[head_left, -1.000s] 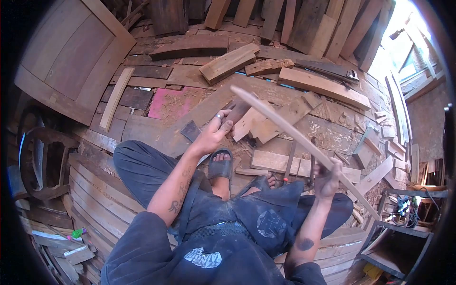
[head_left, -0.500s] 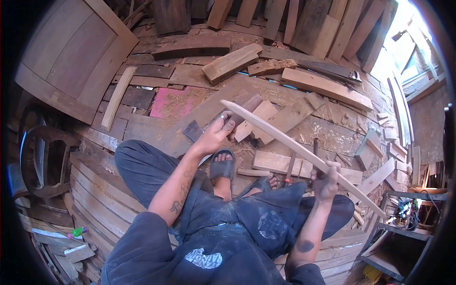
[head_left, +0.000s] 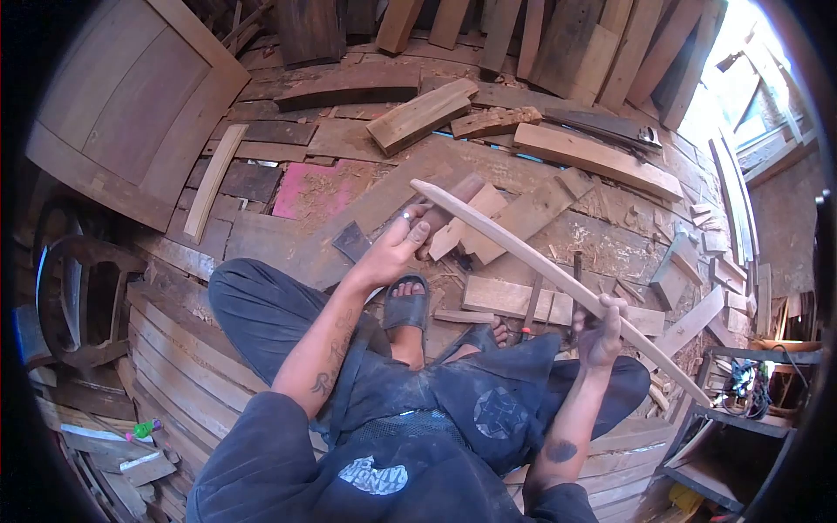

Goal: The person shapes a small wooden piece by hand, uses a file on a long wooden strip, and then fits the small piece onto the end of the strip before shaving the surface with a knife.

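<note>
A long, slim, pale wooden strip (head_left: 523,250) slants across the view, from a tapered upper-left end down to the lower right. My right hand (head_left: 602,336) is closed around its lower half. Beside the upper-left end is my left hand (head_left: 403,246), with fingers curled and a ring on one; what it grips is not clear. Beneath, on the floor, lie pale boards (head_left: 532,218) and a dark flat metal piece (head_left: 352,241). A tool with a red part (head_left: 526,331) rests near my right foot.
Thick wooden blocks (head_left: 423,116) and a handsaw (head_left: 610,126) lie farther forward. A panelled wooden door (head_left: 131,105) stands at the left, near a carved frame (head_left: 87,292). Planks (head_left: 562,44) lean at the back. A shelf (head_left: 750,423) with wires is at the right.
The strip's upper-left end has shifted slightly right, and the strip appears turned a little. Both hands stay in nearly the same places. The whole view has moved slightly.
</note>
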{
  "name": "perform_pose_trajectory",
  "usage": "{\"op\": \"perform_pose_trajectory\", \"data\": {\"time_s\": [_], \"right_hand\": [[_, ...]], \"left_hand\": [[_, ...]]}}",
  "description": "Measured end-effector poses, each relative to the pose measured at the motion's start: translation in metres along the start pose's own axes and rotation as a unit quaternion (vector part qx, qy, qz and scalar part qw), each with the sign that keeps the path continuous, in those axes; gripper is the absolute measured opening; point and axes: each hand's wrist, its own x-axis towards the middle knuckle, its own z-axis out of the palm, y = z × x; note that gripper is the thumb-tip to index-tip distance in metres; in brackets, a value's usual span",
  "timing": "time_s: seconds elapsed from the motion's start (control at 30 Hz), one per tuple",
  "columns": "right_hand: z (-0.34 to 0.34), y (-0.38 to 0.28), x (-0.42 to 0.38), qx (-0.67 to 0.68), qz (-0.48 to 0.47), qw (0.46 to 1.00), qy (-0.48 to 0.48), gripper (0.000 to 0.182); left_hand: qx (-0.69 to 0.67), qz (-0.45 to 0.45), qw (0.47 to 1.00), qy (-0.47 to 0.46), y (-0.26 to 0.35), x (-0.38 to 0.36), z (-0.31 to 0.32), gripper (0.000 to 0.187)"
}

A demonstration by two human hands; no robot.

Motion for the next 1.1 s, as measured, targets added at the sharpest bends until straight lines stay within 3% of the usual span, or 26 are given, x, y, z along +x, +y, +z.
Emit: {"op": "perform_pose_trajectory", "data": {"time_s": [0.3,0.43,0.53,0.63,0.87,1.1], "right_hand": [[-0.015,-0.004,0.007,0.178,-0.022,0.976,0.122,0.036],[-0.014,-0.012,0.005,0.173,-0.027,0.979,0.104,0.034],[-0.006,-0.015,0.005,0.112,-0.034,0.989,0.093,0.032],[-0.008,-0.010,0.006,0.049,-0.034,0.995,0.078,0.028],[0.006,0.002,0.009,-0.158,-0.042,0.984,0.066,0.027],[0.015,0.000,0.011,-0.226,-0.028,0.972,0.061,0.028]], "left_hand": [[-0.013,0.073,0.997,-0.009,-0.008,0.002,-0.003,0.042],[-0.029,0.072,0.997,-0.016,0.002,-0.001,-0.001,0.043],[0.023,0.081,0.996,-0.020,0.008,-0.001,-0.004,0.044],[-0.021,0.080,0.997,-0.006,0.002,0.000,-0.007,0.040],[0.012,0.151,0.989,0.004,-0.008,0.005,-0.012,0.035],[-0.008,0.133,0.990,0.037,-0.006,0.007,-0.010,0.022]]}}
